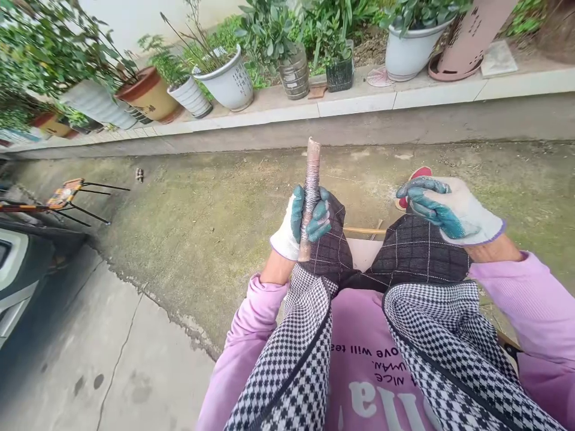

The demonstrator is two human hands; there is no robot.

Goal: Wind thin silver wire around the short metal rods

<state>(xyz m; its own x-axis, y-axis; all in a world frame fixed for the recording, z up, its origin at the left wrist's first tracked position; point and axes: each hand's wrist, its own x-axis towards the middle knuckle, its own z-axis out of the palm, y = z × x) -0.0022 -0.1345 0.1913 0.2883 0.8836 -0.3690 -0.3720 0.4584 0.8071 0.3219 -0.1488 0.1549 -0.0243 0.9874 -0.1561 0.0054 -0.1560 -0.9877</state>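
My left hand [309, 218], in a white glove with green-coated palm and fingers, is wrapped round a stick wound with thin silvery wire [311, 190]. The stick is held nearly upright above my left knee, its bare ends showing above and below the windings. My right hand [449, 206], gloved alike, is raised over my right knee with its fingers pinched together. A faint strand of wire [354, 180] runs from the stick towards those fingertips. The exact grip on the strand is too small to make out.
Potted plants, one in a white pot [229, 81], line a tiled ledge [354, 106] ahead. A woven-seat chair [67, 194] stands at left, near part of a vehicle [15, 269]. A red shoe [420, 173] shows beyond my right hand.
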